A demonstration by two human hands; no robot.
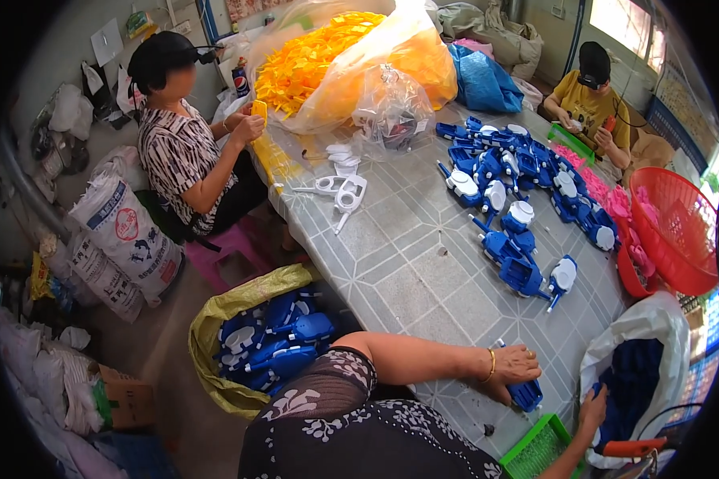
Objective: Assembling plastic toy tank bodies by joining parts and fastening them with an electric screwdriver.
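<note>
1. The work in hand looks like steadying one piece on the table (399, 271) while the other hand reaches for more stock; judge the handling by that.
2. The blue part (528, 395) lies near the table's near right corner, partly covered by the left hand (517, 370). That hand spreads over its top; how tightly the fingers close cannot be told. Light, even pressure from above should stop it sliding on the smooth tabletop.
3. The right hand (592, 409) is at the mouth of the white bag (674, 321), beside the table's right edge, close to the blue pieces (634, 366) inside. Its fingers look partly bent; whether they have hold of a piece cannot be told.
4. Draw out one piece at a time, best by its solid body, so that neighbours don't snag or spill over the rim.
5. Lift clear of the green basket (562, 427) at the near right corner; a low path could knock it.
6. Mind the orange-handled tool (633, 447) just beside the bag, where a sleeve or wrist could catch.
7. Work short of the blue-and-white units (562, 275) toward the right edge, so nothing pushes into the group behind them.
</note>
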